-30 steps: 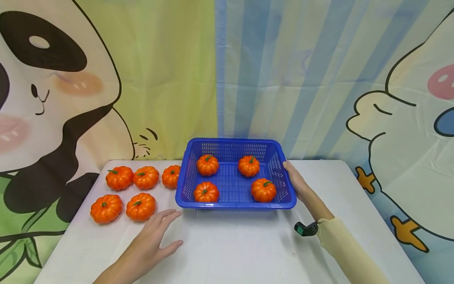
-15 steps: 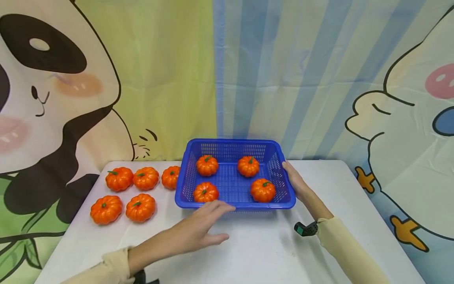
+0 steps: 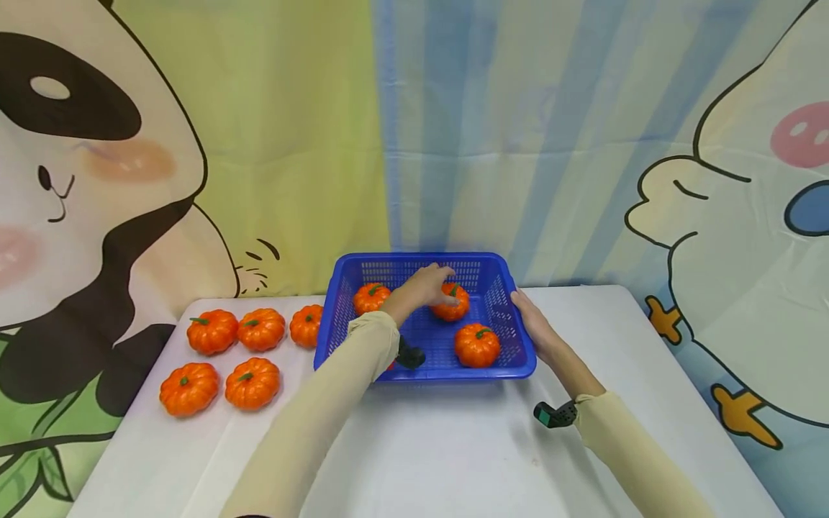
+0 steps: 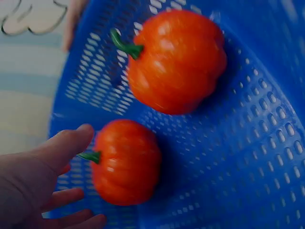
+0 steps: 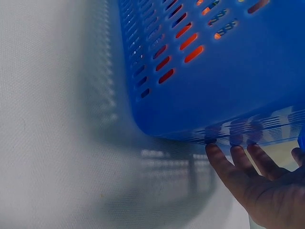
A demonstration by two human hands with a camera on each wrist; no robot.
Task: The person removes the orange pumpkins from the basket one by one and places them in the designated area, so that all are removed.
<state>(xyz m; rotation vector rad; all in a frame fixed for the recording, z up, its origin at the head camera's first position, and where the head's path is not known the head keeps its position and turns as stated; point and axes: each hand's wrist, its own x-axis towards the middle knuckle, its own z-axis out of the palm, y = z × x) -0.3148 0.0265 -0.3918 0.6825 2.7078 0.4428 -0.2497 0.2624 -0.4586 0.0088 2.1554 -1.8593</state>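
Observation:
In the head view a blue plastic basket (image 3: 424, 373) stands on the table with several orange toy pumpkins inside. My left hand (image 3: 424, 286) reaches over it to the back right pumpkin (image 3: 451, 308). The left wrist view has that pumpkin (image 4: 126, 164) beside the thumb and spread fingers of my left hand (image 4: 47, 179), its green stem near the thumb. A second pumpkin (image 4: 176, 62) lies close by. My right hand (image 3: 536, 327) rests on the basket's right side; in the right wrist view its extended fingers (image 5: 224, 164) touch the outer wall. My left forearm mostly hides the front left pumpkin.
Left of the basket, several more pumpkins (image 3: 252, 383) sit in two rows on the white table (image 3: 453, 446). The nearest one (image 3: 306, 326) is close to the basket's left wall. Behind the table hangs a printed cloth (image 3: 311, 158) with cartoon animals.
My left hand has moved from the table left of the basket, across its front rim, to the back right pumpkin inside. The right hand has stayed at the basket's side.

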